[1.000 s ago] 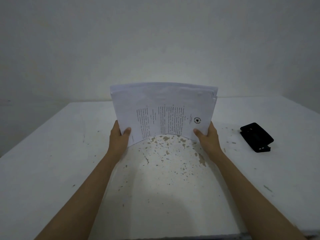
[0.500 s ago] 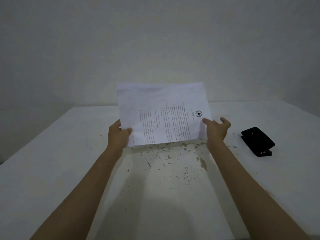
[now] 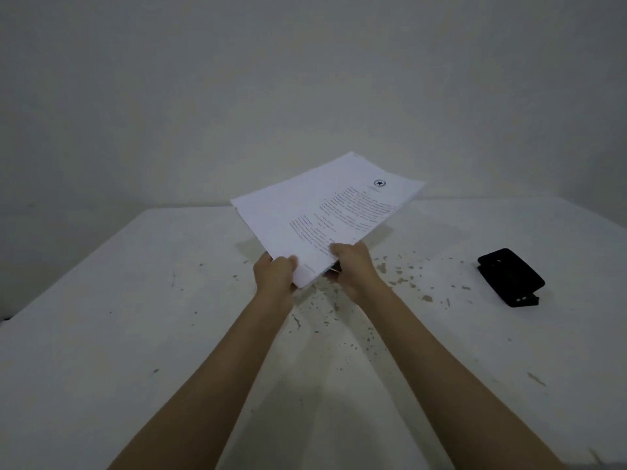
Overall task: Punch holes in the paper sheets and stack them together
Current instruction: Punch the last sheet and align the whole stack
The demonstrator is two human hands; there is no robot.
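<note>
A stack of white printed paper sheets [image 3: 325, 212] with a round star emblem near its far right corner hangs in the air above the table's middle, turned at an angle and tilted nearly flat. My left hand [image 3: 274, 274] grips its near left corner. My right hand [image 3: 353, 266] grips the near edge right beside it, thumb on top. A black hole punch [image 3: 510, 278] lies on the table to the right, well apart from both hands.
The white table [image 3: 135, 334] has chipped, speckled paint around its middle. A plain pale wall [image 3: 305, 79] stands behind its far edge. The table's near edge shows at the bottom right.
The sheets have turned from upright and facing me to a slanted, nearly flat pose. My right hand moved from the right edge to the near edge, close to my left hand.
</note>
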